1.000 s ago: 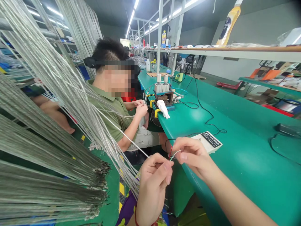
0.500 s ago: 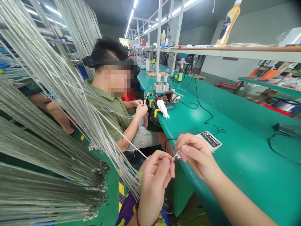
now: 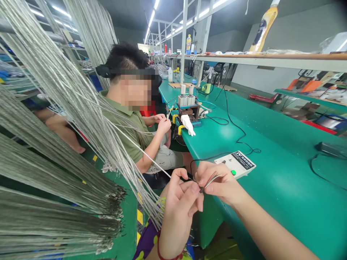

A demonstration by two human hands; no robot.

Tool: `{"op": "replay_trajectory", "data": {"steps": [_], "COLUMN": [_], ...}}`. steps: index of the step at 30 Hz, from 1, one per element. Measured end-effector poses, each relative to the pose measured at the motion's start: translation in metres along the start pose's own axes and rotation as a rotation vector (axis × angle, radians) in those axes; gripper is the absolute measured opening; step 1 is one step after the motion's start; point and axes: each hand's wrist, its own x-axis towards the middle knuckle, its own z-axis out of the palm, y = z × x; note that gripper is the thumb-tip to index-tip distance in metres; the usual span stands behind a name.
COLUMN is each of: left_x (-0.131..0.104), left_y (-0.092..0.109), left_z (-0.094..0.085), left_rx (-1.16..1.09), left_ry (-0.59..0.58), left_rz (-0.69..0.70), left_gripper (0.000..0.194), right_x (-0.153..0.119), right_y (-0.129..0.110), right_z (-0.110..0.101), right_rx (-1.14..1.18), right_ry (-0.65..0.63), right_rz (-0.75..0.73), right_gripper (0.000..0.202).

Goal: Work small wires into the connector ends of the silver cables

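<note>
Left hand [image 3: 177,211] and right hand [image 3: 221,183] meet over thin wires [image 3: 213,179] beside a box marked "JY"

The left hand pinches the wires between thumb and bent fingers, with its index finger crooked upward. The right hand's thumb and fingers curl in from the other side, almost touching the left; whether they grip the wires or only rest against them cannot be told. The wires, one whitish and others reddish brown, fan out from the fingertips across the right hand, just in front of the bench [image 3: 282,187] edge. A smooth, pale cable [image 3: 146,156] slants down to a point behind the left hand. A red cord [image 3: 169,258] rings the left wrist.

On the green, lightly glossy bench, the flat white control box [image 3: 221,159] carries a black label [image 3: 242,159] with "JY" in white letters; the characters beside it are too small to read. A round green button [image 3: 233,173] sits on its face. Farther along stands a blocky machine [image 3: 189,106] with paired silvery cylinders on top and a limp white glove [image 3: 188,125] draped at its front. Yellow clamps [image 3: 181,130] hug the bench edge there.

A co-worker [image 3: 121,115] in an olive collared shirt holds pale cable ends in both hands. Glossy silver-grey cables [image 3: 67,72] hang in thick sheaves at left. On the shelf [image 3: 271,57], a yellow bottle [image 3: 263,30] wears a dark label, its print illegible.
</note>
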Motion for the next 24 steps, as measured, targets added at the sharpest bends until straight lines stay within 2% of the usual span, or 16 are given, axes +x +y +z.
{"op": "replay_trajectory", "data": {"steps": [3, 7, 10, 15, 19, 24], "left_x": [0.000, 0.001, 0.002, 0.002, -0.001, 0.000], "left_y": [-0.002, -0.004, -0.005, -0.006, -0.005, -0.005], "left_z": [0.000, -0.002, -0.002, -0.001, -0.001, 0.000], "left_rx": [-0.041, -0.050, -0.062, -0.030, 0.005, 0.047], "left_ry": [-0.036, -0.014, -0.005, -0.005, 0.039, 0.025], "left_rz": [-0.042, -0.032, -0.016, 0.027, 0.080, 0.082], "left_gripper": [0.048, 0.046, 0.046, 0.040, 0.039, 0.037], "right_x": [-0.003, -0.002, 0.001, 0.006, 0.005, 0.005], "right_y": [0.008, 0.011, 0.006, -0.010, -0.016, -0.018], "right_z": [-0.003, 0.000, 0.010, 0.034, 0.045, 0.043], "right_rx": [0.046, 0.042, 0.027, 0.074, 0.094, 0.118], "right_ry": [-0.003, 0.031, 0.153, 0.373, 0.459, 0.530], "right_rz": [-0.013, -0.038, -0.030, 0.058, 0.059, 0.040], "right_gripper": [0.012, 0.012, 0.009, 0.019, 0.018, 0.016]}}
